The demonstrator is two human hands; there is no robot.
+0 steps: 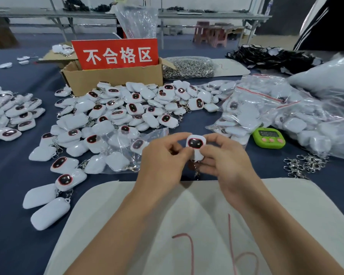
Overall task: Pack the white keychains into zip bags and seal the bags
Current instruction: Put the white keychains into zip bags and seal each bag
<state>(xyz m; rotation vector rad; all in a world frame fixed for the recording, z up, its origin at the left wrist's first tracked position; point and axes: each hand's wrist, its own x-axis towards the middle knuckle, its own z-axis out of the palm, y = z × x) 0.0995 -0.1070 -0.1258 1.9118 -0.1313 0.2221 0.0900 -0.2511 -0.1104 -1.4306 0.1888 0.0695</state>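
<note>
1. The keychain [195, 144] is held off the table well in front of the box [111, 78], on the person's side. It stands upright with its dark face to the camera, and its clasp hangs below.
2. The left hand [163, 157] pinches the keychain's left edge between thumb and forefinger. The right hand [224, 155] has thumb and fingers curled round its right side. Both hands are clamped on it.
3. It cannot be told whether a film already wraps the keychain; none shows plainly.
4. The step in hand looks like readying this piece for bagging. An open clear bag [125, 143] lies in front of the box, just left of the hands, over the near edge of the loose pile [117, 112].
5. To do it well, one hand should hold the body alone while the other lifts the bag and spreads its mouth.
6. The body should probably go in first, with the clasp tucked fully below the zip strip, since metal caught in the strip would stop the seal.
7. The strip is best pressed from one end across to the other, squeezing the air out.
8. The sealed piece belongs with the packed bags [266, 108] to the right of the box, apart from the loose pile, so the two do not mix.
</note>
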